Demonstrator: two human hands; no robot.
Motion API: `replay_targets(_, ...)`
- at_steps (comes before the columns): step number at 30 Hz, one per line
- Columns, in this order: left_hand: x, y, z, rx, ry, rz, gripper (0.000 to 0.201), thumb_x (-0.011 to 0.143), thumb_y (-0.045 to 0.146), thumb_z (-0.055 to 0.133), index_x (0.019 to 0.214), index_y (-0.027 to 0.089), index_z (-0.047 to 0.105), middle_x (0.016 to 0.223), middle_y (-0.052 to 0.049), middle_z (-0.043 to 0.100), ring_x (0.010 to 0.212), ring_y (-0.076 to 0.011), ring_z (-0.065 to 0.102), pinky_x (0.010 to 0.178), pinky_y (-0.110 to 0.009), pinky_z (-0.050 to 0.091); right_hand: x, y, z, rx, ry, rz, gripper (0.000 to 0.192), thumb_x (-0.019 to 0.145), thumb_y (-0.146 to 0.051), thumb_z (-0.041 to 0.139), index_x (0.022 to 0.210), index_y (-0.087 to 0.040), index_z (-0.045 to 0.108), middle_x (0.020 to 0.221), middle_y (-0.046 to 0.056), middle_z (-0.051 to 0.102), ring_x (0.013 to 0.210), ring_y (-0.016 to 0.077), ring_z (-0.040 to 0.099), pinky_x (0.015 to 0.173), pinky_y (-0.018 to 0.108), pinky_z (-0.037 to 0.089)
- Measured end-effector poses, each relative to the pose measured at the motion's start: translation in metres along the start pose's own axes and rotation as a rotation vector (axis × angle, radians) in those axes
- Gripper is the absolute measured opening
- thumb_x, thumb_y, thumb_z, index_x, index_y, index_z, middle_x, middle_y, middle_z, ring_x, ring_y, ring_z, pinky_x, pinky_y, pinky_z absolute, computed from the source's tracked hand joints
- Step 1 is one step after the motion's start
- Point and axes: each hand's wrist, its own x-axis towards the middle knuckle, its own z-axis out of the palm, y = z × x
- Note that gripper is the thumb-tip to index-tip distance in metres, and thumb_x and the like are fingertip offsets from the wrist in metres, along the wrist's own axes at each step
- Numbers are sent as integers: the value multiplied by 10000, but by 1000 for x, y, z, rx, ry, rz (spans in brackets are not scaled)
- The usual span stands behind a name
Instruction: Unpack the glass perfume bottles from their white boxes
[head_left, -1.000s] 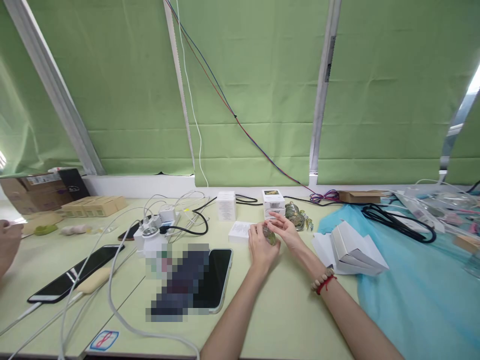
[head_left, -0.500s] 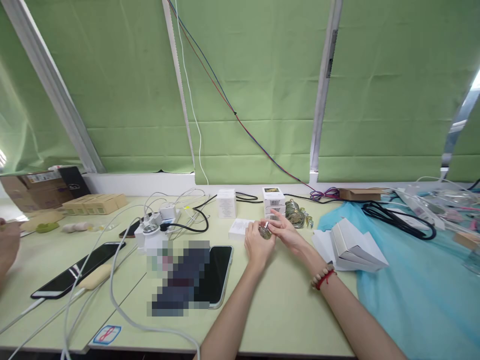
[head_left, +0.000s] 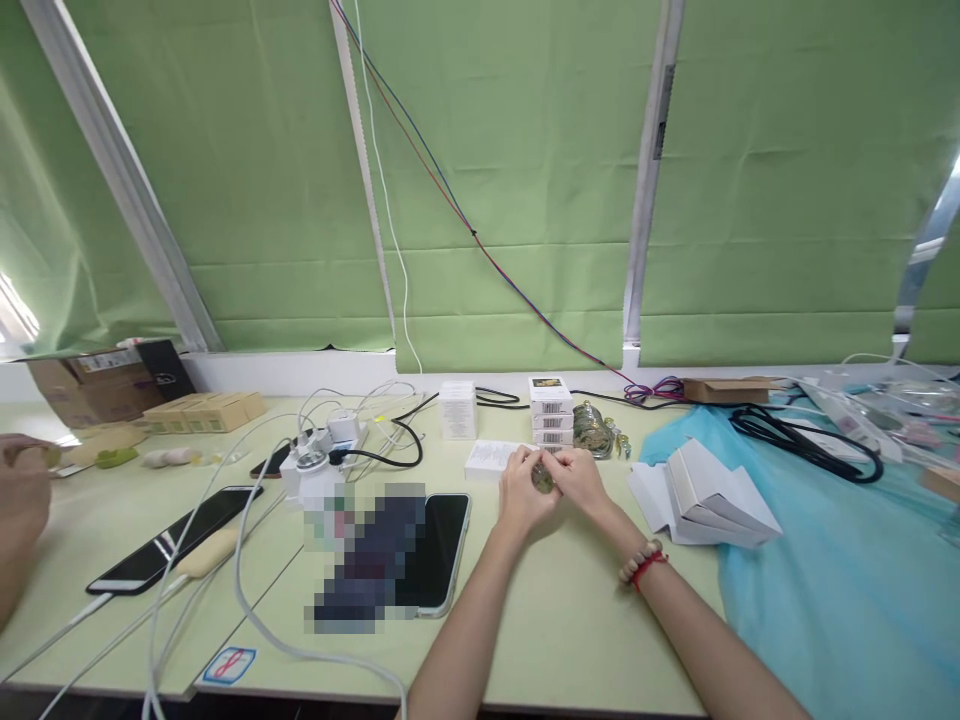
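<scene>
Hands meet over the desk: left hand and right hand pinch one small bottle; behind the grip, stacked boxes wait, unboxed bottles alongside.

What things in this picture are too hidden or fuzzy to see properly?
- Small greenish object, head view: mostly covered by left hand and right hand.
- Pixelated patch: blurs whatever lies beside the phone.
- Another person's hand: cut off by the left edge.
</scene>
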Motion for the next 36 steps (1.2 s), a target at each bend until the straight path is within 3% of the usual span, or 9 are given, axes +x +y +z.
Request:
replay_targets(6,3,-12,9,-379,-84,146,106,593,156,564,677,190,509,741,1,533,728,-140,507,677,-254,421,-4,-10,-4,-228,63,-60,409,709,-319,429,383,-194,215,362,-28,285,423,87,227,476,252,169)
replay_targets(15,1,-16,15,-583,-205,48,140,549,137,557,679,167,516,702,17,543,687,-121,489,662,-238,405,-3,-9,-14,-372,-12,-172,382,719,-278,428,376,-181,293,375,-13,387,417,82,273,483,243,179)
replay_targets(23,-1,-15,17,-593,-140,44,223,621,151,553,832,181,485,822,0,556,783,-142,513,719,-252,416,3,-13,-20,-369,-174,-200,371,814,-303,378,473,-168,436,463,-18,466,473,86,338,498,223,211)
replay_targets(29,-1,-15,22,-494,-67,25,314,606,127,574,898,193,480,881,-25,558,843,-170,530,765,-287,412,20,-45,-33,-768,-422,-160,346,814,-305,413,596,-152,635,618,63,633,549,135,509,496,246,236)
replay_targets(33,-1,-19,30,-520,25,-63,280,568,125,596,810,184,468,819,-24,547,803,-177,524,719,-293,415,24,-68,-25,-981,-504,-191,477,886,-290,304,727,-87,706,746,157,678,671,208,602,539,273,299)
replay_targets(36,-1,-19,32,-514,123,-143,210,579,144,584,710,191,427,729,-4,514,706,-153,496,645,-272,394,21,-73,-20,-962,-532,-194,461,881,-286,319,743,-89,713,754,155,679,665,197,602,533,261,308)
